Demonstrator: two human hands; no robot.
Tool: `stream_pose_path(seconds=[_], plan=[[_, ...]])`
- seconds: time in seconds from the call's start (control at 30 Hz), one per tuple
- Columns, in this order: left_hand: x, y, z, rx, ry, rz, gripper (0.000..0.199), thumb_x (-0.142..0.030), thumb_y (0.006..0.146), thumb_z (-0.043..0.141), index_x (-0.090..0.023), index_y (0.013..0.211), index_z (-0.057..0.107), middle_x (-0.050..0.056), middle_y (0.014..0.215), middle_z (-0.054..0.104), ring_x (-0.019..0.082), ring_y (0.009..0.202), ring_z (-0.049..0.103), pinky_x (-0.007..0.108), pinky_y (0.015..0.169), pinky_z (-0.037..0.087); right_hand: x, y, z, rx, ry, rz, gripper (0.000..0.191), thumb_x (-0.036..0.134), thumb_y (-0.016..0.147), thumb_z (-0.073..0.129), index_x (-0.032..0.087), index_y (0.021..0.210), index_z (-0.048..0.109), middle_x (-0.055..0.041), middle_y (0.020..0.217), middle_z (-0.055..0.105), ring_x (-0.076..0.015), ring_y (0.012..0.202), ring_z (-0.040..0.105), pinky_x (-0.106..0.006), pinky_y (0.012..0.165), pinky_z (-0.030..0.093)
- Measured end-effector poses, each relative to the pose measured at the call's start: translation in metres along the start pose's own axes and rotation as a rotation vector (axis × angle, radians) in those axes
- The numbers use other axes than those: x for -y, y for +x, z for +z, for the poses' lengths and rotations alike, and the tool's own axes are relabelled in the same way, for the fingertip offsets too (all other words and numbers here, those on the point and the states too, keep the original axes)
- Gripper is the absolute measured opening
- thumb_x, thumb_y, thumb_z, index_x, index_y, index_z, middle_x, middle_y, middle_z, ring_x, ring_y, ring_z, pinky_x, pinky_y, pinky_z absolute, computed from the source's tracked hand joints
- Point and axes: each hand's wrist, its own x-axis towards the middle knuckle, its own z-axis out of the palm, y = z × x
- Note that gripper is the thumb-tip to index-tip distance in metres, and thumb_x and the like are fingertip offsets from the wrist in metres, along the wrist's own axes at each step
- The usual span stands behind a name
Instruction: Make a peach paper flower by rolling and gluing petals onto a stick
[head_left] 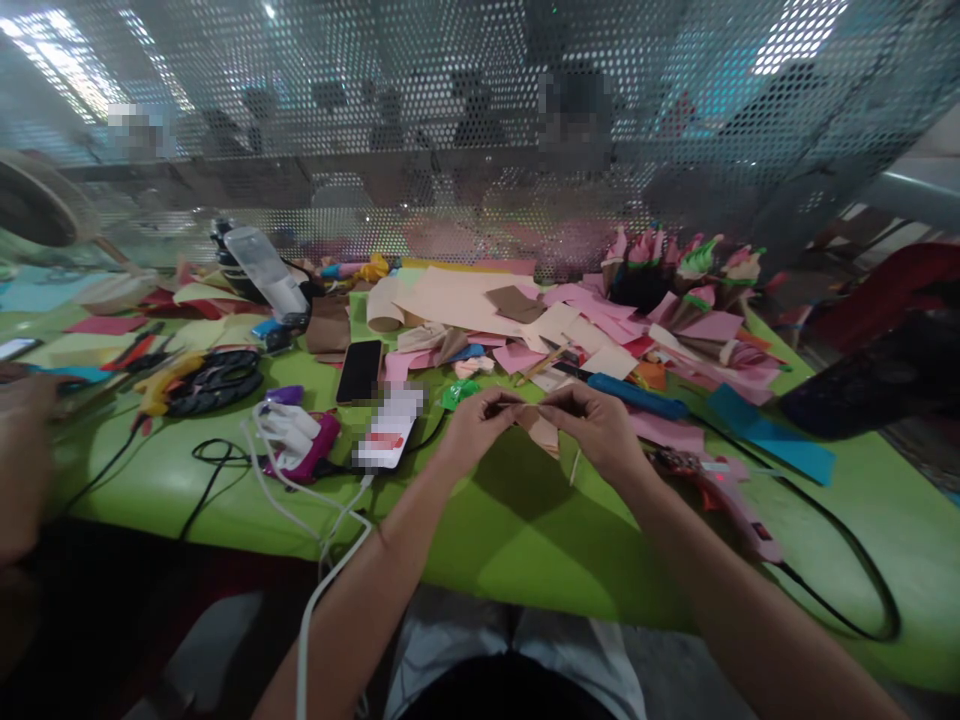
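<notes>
Above the green table (480,540), my left hand (480,425) and my right hand (592,415) meet over a small piece of peach-tan paper (541,432). Thumb and fingers of each hand pinch its upper edge, and the rest of the paper hangs down between them. A thin pale stick (575,467) lies just below my right hand. To the right of that hand rests a pink glue gun (739,505), its cable looping to the right. A blue-handled tool (636,396) lies behind my right hand.
Coloured paper sheets (457,300) and scraps cover the back. Paper ice-cream cones (697,260) stand back right. Phones (360,372), white cables (304,610), a magenta power adapter (311,450) and a yellow glue gun (166,385) lie left. Another person's arm (22,460) reaches in far left.
</notes>
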Motion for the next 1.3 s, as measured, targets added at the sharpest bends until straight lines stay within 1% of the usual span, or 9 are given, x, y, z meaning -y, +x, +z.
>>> stream_pose_path(seconds=[0.13, 0.23, 0.33, 0.57, 0.77, 0.9, 1.03, 1.17, 1.3], plan=[[-0.0002, 0.0009, -0.0009, -0.07, 0.003, 0.03, 0.011, -0.027, 0.077, 0.069, -0.017, 0.081, 0.066, 0.003, 0.079, 0.069, 0.016, 0.076, 0.061, 0.029, 0.074, 0.048, 0.0023, -0.0014, -0.0006, -0.03, -0.018, -0.014, 0.025, 0.043, 0.074, 0.073, 0.018, 0.075, 0.069, -0.0042, 0.071, 0.069, -0.0189, 0.067, 0.061, -0.032, 0.063, 0.047], [-0.0022, -0.0005, -0.0007, -0.101, 0.03, 0.036, 0.011, -0.027, 0.078, 0.068, -0.017, 0.079, 0.066, 0.002, 0.077, 0.067, 0.015, 0.074, 0.06, 0.028, 0.074, 0.048, 0.0017, -0.0027, 0.0012, -0.017, -0.008, -0.021, 0.024, 0.042, 0.075, 0.073, 0.019, 0.079, 0.07, -0.0048, 0.075, 0.071, -0.0196, 0.07, 0.063, -0.032, 0.064, 0.048], [-0.0035, -0.0021, 0.0006, -0.087, 0.037, 0.025, 0.012, -0.029, 0.078, 0.069, -0.017, 0.078, 0.066, 0.002, 0.075, 0.067, 0.015, 0.073, 0.06, 0.028, 0.073, 0.048, -0.0013, -0.0034, 0.0033, -0.005, -0.034, -0.028, 0.022, 0.041, 0.075, 0.073, 0.02, 0.081, 0.072, -0.0054, 0.077, 0.073, -0.0208, 0.072, 0.064, -0.032, 0.064, 0.049], [-0.0027, -0.0019, 0.0018, -0.064, 0.033, 0.029, 0.013, -0.031, 0.078, 0.069, -0.018, 0.08, 0.067, 0.003, 0.078, 0.069, 0.016, 0.075, 0.061, 0.029, 0.074, 0.048, -0.0025, -0.0039, 0.003, -0.054, -0.141, -0.084, 0.019, 0.04, 0.077, 0.068, 0.021, 0.075, 0.07, -0.0041, 0.072, 0.072, -0.0202, 0.068, 0.063, -0.031, 0.061, 0.047], [-0.0044, -0.0034, 0.0021, -0.056, 0.076, 0.054, 0.01, -0.028, 0.08, 0.067, -0.018, 0.078, 0.067, 0.003, 0.077, 0.069, 0.016, 0.076, 0.063, 0.03, 0.076, 0.048, -0.0038, -0.0063, 0.0048, 0.016, -0.177, -0.091, 0.021, 0.042, 0.081, 0.069, 0.021, 0.084, 0.073, -0.0061, 0.082, 0.074, -0.0226, 0.076, 0.066, -0.032, 0.064, 0.048], [-0.0039, -0.0028, 0.0017, -0.024, 0.079, 0.058, 0.01, -0.028, 0.081, 0.067, -0.018, 0.082, 0.068, 0.003, 0.081, 0.07, 0.017, 0.078, 0.063, 0.03, 0.077, 0.049, -0.0056, -0.0064, 0.0032, -0.019, -0.283, -0.124, 0.018, 0.038, 0.083, 0.065, 0.021, 0.078, 0.07, -0.0052, 0.077, 0.073, -0.0222, 0.072, 0.064, -0.031, 0.061, 0.045], [-0.0048, -0.0022, -0.001, -0.04, 0.1, 0.058, 0.011, -0.029, 0.082, 0.067, -0.018, 0.082, 0.067, 0.003, 0.08, 0.069, 0.016, 0.077, 0.062, 0.03, 0.075, 0.049, -0.0038, -0.0057, 0.0028, -0.039, -0.249, -0.108, 0.02, 0.039, 0.084, 0.064, 0.021, 0.078, 0.069, -0.0051, 0.077, 0.072, -0.0215, 0.072, 0.064, -0.031, 0.063, 0.045], [-0.0046, -0.0029, -0.0003, -0.046, 0.085, 0.073, 0.01, -0.028, 0.081, 0.068, -0.018, 0.078, 0.066, 0.002, 0.076, 0.068, 0.016, 0.075, 0.061, 0.029, 0.073, 0.048, -0.0034, -0.0059, 0.005, 0.015, -0.19, -0.094, 0.025, 0.045, 0.082, 0.068, 0.021, 0.085, 0.072, -0.0067, 0.083, 0.074, -0.0228, 0.076, 0.066, -0.031, 0.064, 0.048], [-0.0049, -0.0043, 0.0027, -0.013, 0.079, 0.084, 0.011, -0.027, 0.081, 0.068, -0.018, 0.075, 0.065, 0.001, 0.074, 0.066, 0.016, 0.074, 0.06, 0.029, 0.073, 0.047, -0.0041, -0.0064, 0.0046, 0.052, -0.259, -0.127, 0.025, 0.044, 0.084, 0.066, 0.02, 0.08, 0.072, -0.0055, 0.076, 0.073, -0.0215, 0.07, 0.065, -0.029, 0.06, 0.045]])
